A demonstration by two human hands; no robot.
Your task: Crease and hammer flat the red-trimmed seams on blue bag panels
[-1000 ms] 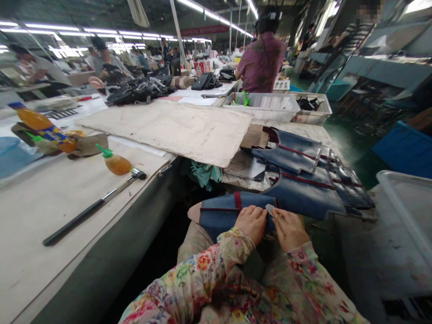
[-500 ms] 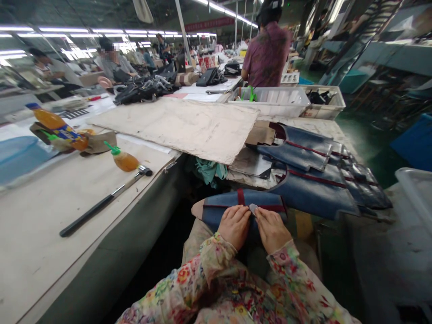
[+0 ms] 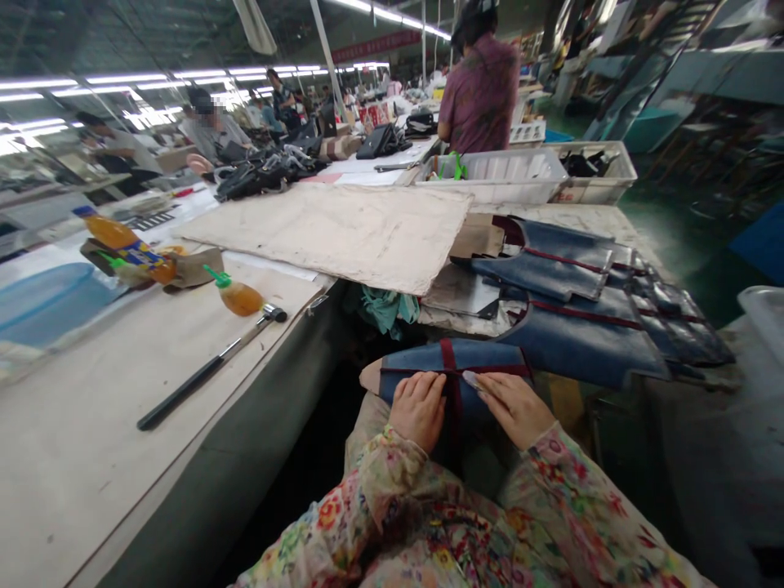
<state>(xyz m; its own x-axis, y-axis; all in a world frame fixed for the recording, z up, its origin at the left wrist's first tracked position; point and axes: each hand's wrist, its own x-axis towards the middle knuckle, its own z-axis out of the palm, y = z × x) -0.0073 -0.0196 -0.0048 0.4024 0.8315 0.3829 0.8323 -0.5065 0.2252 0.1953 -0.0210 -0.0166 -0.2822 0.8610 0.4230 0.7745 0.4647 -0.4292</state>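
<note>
A blue leather piece [image 3: 413, 359] with crossing dark red strips [image 3: 448, 353] lies over my lap, stretched on a form with a pale pointed end [image 3: 371, 377]. My left hand [image 3: 420, 410] rests on it left of the crossing, fingers laid along the lengthwise strip. Just right of the crossing, my right hand [image 3: 518, 408] grips a small pale, flat-tipped tool [image 3: 471, 379]. The tool's tip is at the strip, and the rest of it is hidden by my fingers. A gap separates the two hands.
More blue leather pieces [image 3: 581, 327] are stacked at right. A hammer [image 3: 211, 371], a green-capped squeeze bottle [image 3: 240, 297] and an orange drink bottle [image 3: 126, 245] are on the left table. Plastic bins [image 3: 496, 192] stand behind the pale board [image 3: 343, 229]. A person [image 3: 481, 94] stands beyond.
My right hand has moved right with the pale tool, away from my left hand, uncovering the strips' crossing. My left hand has shifted slightly left along the leather piece. The view has turned a little.
</note>
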